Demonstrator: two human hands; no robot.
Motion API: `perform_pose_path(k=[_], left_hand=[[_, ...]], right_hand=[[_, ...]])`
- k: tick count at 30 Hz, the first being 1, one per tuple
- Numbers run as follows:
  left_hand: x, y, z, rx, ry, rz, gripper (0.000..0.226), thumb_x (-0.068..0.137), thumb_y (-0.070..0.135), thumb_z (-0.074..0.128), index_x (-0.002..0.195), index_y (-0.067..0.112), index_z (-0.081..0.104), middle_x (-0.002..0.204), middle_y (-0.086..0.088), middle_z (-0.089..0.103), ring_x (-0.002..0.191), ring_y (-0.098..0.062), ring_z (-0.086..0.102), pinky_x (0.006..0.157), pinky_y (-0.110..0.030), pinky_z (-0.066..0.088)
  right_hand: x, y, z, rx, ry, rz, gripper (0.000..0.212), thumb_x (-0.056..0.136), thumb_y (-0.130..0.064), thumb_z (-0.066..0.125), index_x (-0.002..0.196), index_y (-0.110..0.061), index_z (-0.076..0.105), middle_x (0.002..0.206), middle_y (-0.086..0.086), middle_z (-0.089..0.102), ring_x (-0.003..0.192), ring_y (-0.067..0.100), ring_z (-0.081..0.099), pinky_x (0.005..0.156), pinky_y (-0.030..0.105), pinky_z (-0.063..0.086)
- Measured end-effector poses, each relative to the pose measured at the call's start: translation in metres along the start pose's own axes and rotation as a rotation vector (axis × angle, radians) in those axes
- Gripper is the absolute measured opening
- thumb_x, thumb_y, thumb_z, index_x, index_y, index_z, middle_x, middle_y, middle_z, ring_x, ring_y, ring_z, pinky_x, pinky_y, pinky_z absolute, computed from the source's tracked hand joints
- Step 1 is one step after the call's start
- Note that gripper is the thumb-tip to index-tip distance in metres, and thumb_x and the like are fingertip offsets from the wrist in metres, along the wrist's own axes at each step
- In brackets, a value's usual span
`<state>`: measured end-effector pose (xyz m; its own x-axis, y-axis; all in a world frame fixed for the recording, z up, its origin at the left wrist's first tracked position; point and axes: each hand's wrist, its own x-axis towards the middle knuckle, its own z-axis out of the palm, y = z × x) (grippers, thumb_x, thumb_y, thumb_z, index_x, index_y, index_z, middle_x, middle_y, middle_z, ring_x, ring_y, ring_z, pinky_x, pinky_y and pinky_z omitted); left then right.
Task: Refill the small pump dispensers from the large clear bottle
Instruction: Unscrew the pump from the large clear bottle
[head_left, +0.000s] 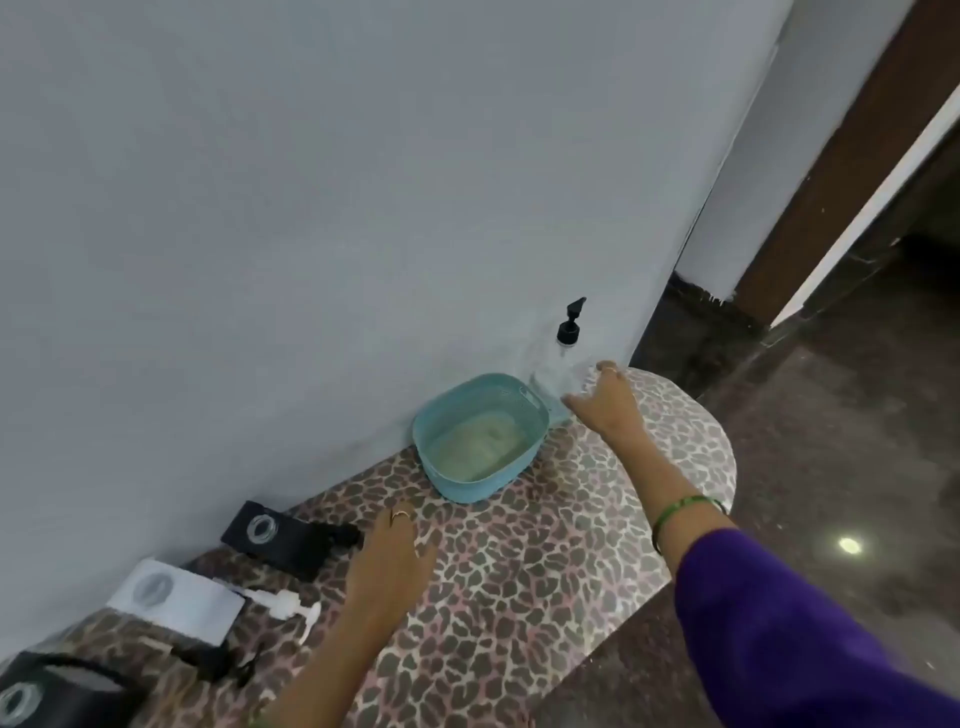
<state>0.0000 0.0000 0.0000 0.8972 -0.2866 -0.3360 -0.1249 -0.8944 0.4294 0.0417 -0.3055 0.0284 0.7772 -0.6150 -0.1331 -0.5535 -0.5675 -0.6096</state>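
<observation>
Here a person is leaning over a leopard-print counter (519, 561) that is running along a pale wall (311, 208). The right hand (605, 402) is reaching to the far end of the counter, its fingers spread wide around the lower body of the clear bottle (556, 374), which is standing upright against the wall with a black pump (570, 323) on top; motion blur is hiding whether the grip is actually closing on the bottle or only touching it. The left hand (392, 556) is lying flat on the counter, fingers straight, holding nothing. A teal basin (524, 410) is sitting just beside the bottle, touching the wall, with pale cloudy liquid in it. Along the wall edge toward the near end, three square dispensers are standing with open necks: a black one (270, 535), a white one (171, 595), and another black one (47, 696) at the near corner. A white pump (280, 605) is lying on the counter beside the white dispenser, near the left wrist.
</observation>
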Motion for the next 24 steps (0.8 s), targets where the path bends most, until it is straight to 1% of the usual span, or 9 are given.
perform_pose_path(k=[3, 6, 10, 14, 16, 18, 20, 22, 24], left_hand=[[0.011, -0.002, 0.013, 0.029, -0.093, -0.101, 0.058, 0.095, 0.036, 0.051, 0.144, 0.011, 0.031, 0.148, -0.006, 0.033, 0.126, -0.022, 0.047, 0.101, -0.039, 0.044], [0.019, -0.004, 0.026, 0.047, -0.204, -0.171, 0.068, 0.092, 0.037, 0.058, 0.147, 0.013, 0.025, 0.15, -0.004, 0.033, 0.128, -0.021, 0.047, 0.103, -0.038, 0.042], [0.026, -0.002, 0.041, 0.096, -0.315, -0.258, 0.069, 0.091, 0.04, 0.058, 0.146, 0.013, 0.026, 0.147, -0.005, 0.038, 0.127, -0.021, 0.048, 0.102, -0.034, 0.041], [0.026, -0.003, 0.055, 0.048, -0.418, -0.337, 0.067, 0.091, 0.043, 0.059, 0.143, 0.011, 0.031, 0.14, -0.005, 0.046, 0.122, -0.018, 0.051, 0.099, -0.028, 0.042], [0.025, -0.003, 0.058, 0.029, -0.421, -0.354, 0.065, 0.091, 0.042, 0.058, 0.142, 0.01, 0.032, 0.139, -0.006, 0.047, 0.12, -0.018, 0.052, 0.098, -0.028, 0.043], [0.026, -0.002, 0.059, 0.022, -0.409, -0.348, 0.063, 0.092, 0.04, 0.058, 0.141, 0.01, 0.034, 0.138, -0.006, 0.048, 0.119, -0.018, 0.053, 0.098, -0.029, 0.044], [0.027, -0.001, 0.061, 0.007, -0.405, -0.341, 0.064, 0.092, 0.04, 0.059, 0.142, 0.01, 0.033, 0.141, -0.008, 0.046, 0.123, -0.02, 0.05, 0.101, -0.03, 0.042], [0.029, 0.001, 0.06, 0.018, -0.398, -0.331, 0.065, 0.092, 0.04, 0.059, 0.142, 0.009, 0.033, 0.142, -0.009, 0.045, 0.124, -0.021, 0.049, 0.102, -0.03, 0.041], [0.032, 0.002, 0.06, 0.011, -0.393, -0.325, 0.061, 0.09, 0.039, 0.061, 0.138, 0.009, 0.037, 0.138, -0.008, 0.049, 0.118, -0.019, 0.053, 0.098, -0.029, 0.045]], right_hand=[[0.029, -0.002, 0.001, 0.045, -0.07, 0.012, 0.093, 0.082, -0.029, 0.076, 0.15, -0.003, 0.018, 0.151, 0.02, 0.03, 0.137, 0.036, 0.036, 0.108, 0.045, 0.035], [0.056, -0.005, 0.008, 0.128, -0.07, -0.011, 0.097, 0.08, -0.026, 0.079, 0.15, -0.002, 0.017, 0.151, 0.02, 0.031, 0.137, 0.034, 0.036, 0.109, 0.043, 0.034], [0.078, 0.0, 0.021, 0.222, -0.056, -0.039, 0.088, 0.079, -0.024, 0.081, 0.146, 0.0, 0.029, 0.143, 0.018, 0.044, 0.132, 0.032, 0.044, 0.103, 0.036, 0.037], [0.084, 0.007, 0.029, 0.322, -0.019, -0.038, 0.079, 0.077, -0.021, 0.081, 0.14, -0.002, 0.038, 0.13, 0.015, 0.056, 0.122, 0.027, 0.051, 0.09, 0.028, 0.04], [0.086, 0.01, 0.026, 0.331, -0.009, -0.043, 0.078, 0.077, -0.023, 0.081, 0.14, -0.003, 0.04, 0.125, 0.014, 0.058, 0.117, 0.026, 0.054, 0.087, 0.026, 0.04], [0.083, 0.015, 0.02, 0.346, -0.001, -0.046, 0.079, 0.077, -0.024, 0.082, 0.14, -0.002, 0.041, 0.126, 0.013, 0.058, 0.116, 0.025, 0.054, 0.089, 0.028, 0.043], [0.071, 0.02, 0.01, 0.363, 0.02, -0.061, 0.075, 0.076, -0.021, 0.082, 0.137, -0.002, 0.044, 0.123, 0.01, 0.06, 0.109, 0.019, 0.054, 0.084, 0.023, 0.041], [0.055, 0.027, 0.0, 0.366, 0.036, -0.1, 0.069, 0.074, -0.018, 0.082, 0.134, -0.005, 0.049, 0.118, 0.006, 0.062, 0.104, 0.018, 0.056, 0.082, 0.021, 0.04], [0.035, 0.034, -0.011, 0.363, 0.033, -0.128, 0.065, 0.074, -0.016, 0.082, 0.132, -0.009, 0.052, 0.111, 0.0, 0.062, 0.101, 0.016, 0.057, 0.081, 0.021, 0.039]])
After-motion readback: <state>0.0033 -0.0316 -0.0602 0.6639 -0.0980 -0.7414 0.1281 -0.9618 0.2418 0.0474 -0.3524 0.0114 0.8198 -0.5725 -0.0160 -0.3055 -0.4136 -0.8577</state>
